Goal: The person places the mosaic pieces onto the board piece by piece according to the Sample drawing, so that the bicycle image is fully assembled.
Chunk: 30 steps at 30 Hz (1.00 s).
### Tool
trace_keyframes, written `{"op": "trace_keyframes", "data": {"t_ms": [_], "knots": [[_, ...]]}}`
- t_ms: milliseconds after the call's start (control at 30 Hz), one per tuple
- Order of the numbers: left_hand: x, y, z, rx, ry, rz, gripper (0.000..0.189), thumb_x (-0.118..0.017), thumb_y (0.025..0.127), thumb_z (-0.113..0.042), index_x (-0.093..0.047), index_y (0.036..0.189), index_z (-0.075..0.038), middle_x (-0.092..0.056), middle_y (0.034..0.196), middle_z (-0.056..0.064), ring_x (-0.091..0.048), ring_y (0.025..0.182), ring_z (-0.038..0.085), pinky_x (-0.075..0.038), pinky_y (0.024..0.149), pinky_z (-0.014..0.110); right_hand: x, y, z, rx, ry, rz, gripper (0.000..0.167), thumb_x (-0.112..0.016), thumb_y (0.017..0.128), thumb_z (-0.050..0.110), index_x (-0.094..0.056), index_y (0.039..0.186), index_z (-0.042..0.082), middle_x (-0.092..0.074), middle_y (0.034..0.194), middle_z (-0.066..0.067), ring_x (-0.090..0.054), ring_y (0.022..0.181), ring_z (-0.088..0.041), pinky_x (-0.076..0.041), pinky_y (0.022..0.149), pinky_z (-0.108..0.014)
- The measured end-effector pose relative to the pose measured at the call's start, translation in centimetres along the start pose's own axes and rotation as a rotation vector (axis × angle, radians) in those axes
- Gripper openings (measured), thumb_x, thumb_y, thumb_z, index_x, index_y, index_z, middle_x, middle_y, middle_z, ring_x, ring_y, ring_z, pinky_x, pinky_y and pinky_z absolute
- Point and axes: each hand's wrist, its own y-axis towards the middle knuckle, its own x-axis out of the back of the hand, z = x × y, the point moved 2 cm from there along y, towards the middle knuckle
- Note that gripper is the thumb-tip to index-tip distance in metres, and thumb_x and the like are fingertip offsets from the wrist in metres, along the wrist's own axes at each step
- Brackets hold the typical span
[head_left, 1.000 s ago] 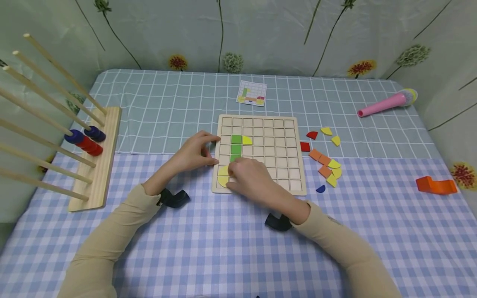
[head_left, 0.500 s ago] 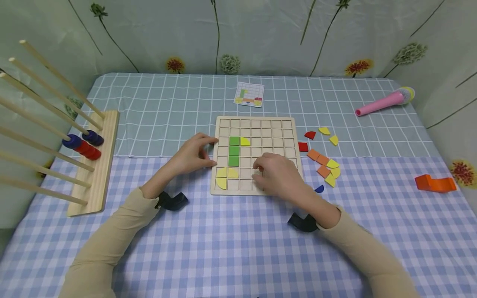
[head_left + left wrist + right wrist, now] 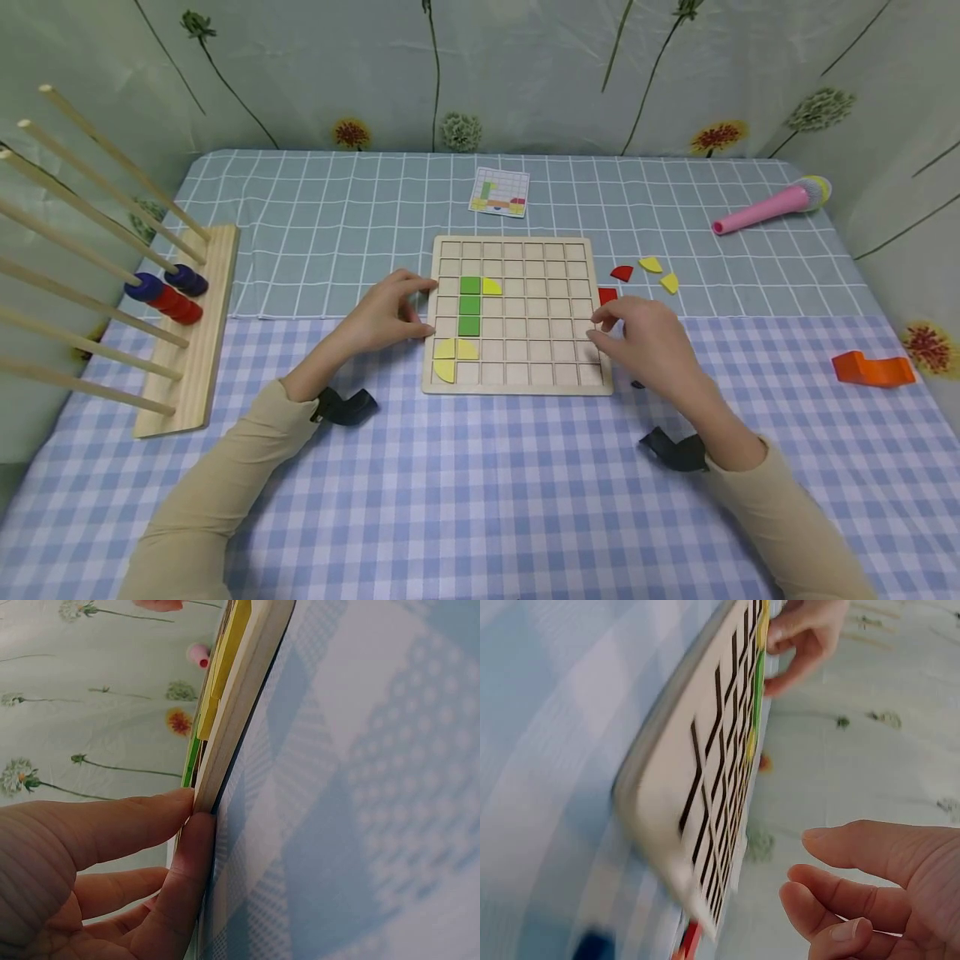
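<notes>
My left hand [image 3: 378,312] touches the left edge of the wooden grid board [image 3: 540,342], its thumb and a finger spread apart along the rim. Close by in the left wrist view, the fingertips [image 3: 184,802] rest against that edge. A column of green squares [image 3: 470,306] and several yellow quarter-circle tiles [image 3: 445,370] lie in the board's cells. Over the board's right edge hovers my right hand [image 3: 652,346], thumb and fingers parted with nothing between them. It hides loose tiles beneath. A red square [image 3: 607,295] shows just beyond its fingertips.
Behind the board lies a pattern card [image 3: 499,192]. A red quarter-circle [image 3: 622,272] and two yellow ones [image 3: 650,264] sit at right. A pink toy microphone [image 3: 772,206], an orange block [image 3: 873,369] and a wooden peg stand [image 3: 187,333] with rings lie further out.
My right hand has left the yellow tiles at the board's lower left and moved right, across the board to the loose tiles. My left hand has stayed at the board's edge.
</notes>
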Motion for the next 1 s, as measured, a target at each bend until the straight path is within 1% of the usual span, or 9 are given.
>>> {"op": "trace_keyframes", "data": {"t_ms": [100, 167, 300, 400, 467, 600, 700, 833, 1000], "knots": [[0.0, 0.0, 0.0, 0.0, -0.004, 0.0, 0.067, -0.075, 0.077, -0.011, -0.046, 0.137, -0.003, -0.048, 0.127, 0.014, -0.059, 0.074, 0.015, -0.045, 0.067, 0.024, 0.7, -0.5, -1.3, -0.028, -0.004, -0.04, 0.013, -0.069, 0.08, 0.01, -0.071, 0.09, 0.002, -0.067, 0.078, -0.01, -0.049, 0.062, -0.017, -0.038, 0.056, -0.024], [0.0, 0.0, 0.0, 0.003, -0.008, 0.001, 0.067, -0.075, 0.077, -0.011, -0.046, 0.137, -0.003, -0.047, 0.127, 0.014, -0.059, 0.075, 0.015, -0.045, 0.067, 0.024, 1.1, -0.9, -2.2, -0.067, -0.011, -0.048, 0.013, -0.069, 0.081, 0.01, -0.07, 0.09, 0.002, -0.067, 0.077, -0.01, -0.049, 0.062, -0.017, -0.038, 0.055, -0.024], [0.0, 0.0, 0.0, 0.007, -0.009, 0.001, 0.067, -0.075, 0.077, -0.011, -0.046, 0.137, -0.003, -0.047, 0.127, 0.014, -0.059, 0.075, 0.016, -0.045, 0.067, 0.024, 1.8, -1.5, -3.8, -0.145, -0.026, -0.031, 0.015, -0.067, 0.082, 0.012, -0.069, 0.091, 0.0, -0.066, 0.08, -0.013, -0.047, 0.061, -0.019, -0.035, 0.051, -0.024], [0.0, 0.0, 0.0, 0.007, -0.008, 0.001, 0.067, -0.075, 0.077, -0.011, -0.046, 0.137, -0.003, -0.048, 0.127, 0.014, -0.058, 0.074, 0.015, -0.045, 0.066, 0.023, 2.1, -1.8, -4.8, -0.192, -0.048, -0.011, 0.019, -0.066, 0.083, 0.014, -0.069, 0.094, -0.001, -0.067, 0.084, -0.016, -0.046, 0.063, -0.021, -0.034, 0.051, -0.024], [0.0, 0.0, 0.0, 0.006, -0.009, 0.001, 0.067, -0.075, 0.077, -0.011, -0.046, 0.137, -0.003, -0.048, 0.127, 0.014, -0.058, 0.074, 0.015, -0.045, 0.066, 0.023, 2.3, -1.9, -5.3, -0.207, -0.06, -0.006, 0.021, -0.067, 0.083, 0.015, -0.068, 0.096, -0.002, -0.066, 0.085, -0.017, -0.048, 0.065, -0.022, -0.035, 0.052, -0.024], [0.0, 0.0, 0.0, 0.003, -0.006, -0.001, 0.067, -0.075, 0.077, -0.011, -0.046, 0.137, -0.004, -0.048, 0.127, 0.014, -0.058, 0.074, 0.015, -0.045, 0.067, 0.023, 2.5, -2.1, -6.1, -0.209, -0.07, -0.016, 0.022, -0.066, 0.083, 0.013, -0.068, 0.096, -0.004, -0.066, 0.084, -0.019, -0.051, 0.066, -0.024, -0.037, 0.054, -0.024], [0.0, 0.0, -0.1, 0.003, -0.008, -0.002, 0.067, -0.075, 0.077, -0.011, -0.046, 0.137, -0.003, -0.048, 0.127, 0.014, -0.058, 0.074, 0.015, -0.045, 0.066, 0.023, 2.5, -2.3, -6.7, -0.231, -0.081, -0.018, 0.022, -0.064, 0.083, 0.012, -0.068, 0.096, -0.006, -0.066, 0.084, -0.021, -0.05, 0.065, -0.024, -0.037, 0.054, -0.024], [0.1, 0.0, -0.1, 0.002, -0.02, 0.002, 0.067, -0.075, 0.078, -0.011, -0.046, 0.137, -0.003, -0.048, 0.127, 0.013, -0.059, 0.074, 0.015, -0.045, 0.065, 0.022, 2.5, -2.6, -7.3, -0.275, -0.102, 0.005, 0.024, -0.063, 0.083, 0.012, -0.067, 0.096, -0.007, -0.067, 0.084, -0.023, -0.05, 0.066, -0.025, -0.036, 0.053, -0.024], [0.1, -0.1, -0.1, 0.0, -0.018, 0.0, 0.066, -0.075, 0.078, -0.011, -0.046, 0.137, -0.003, -0.048, 0.126, 0.014, -0.059, 0.074, 0.015, -0.045, 0.066, 0.022, 2.3, -2.8, -7.8, -0.298, -0.129, 0.034, 0.025, -0.063, 0.083, 0.012, -0.067, 0.096, -0.008, -0.067, 0.083, -0.023, -0.05, 0.068, -0.026, -0.034, 0.053, -0.024]]}}
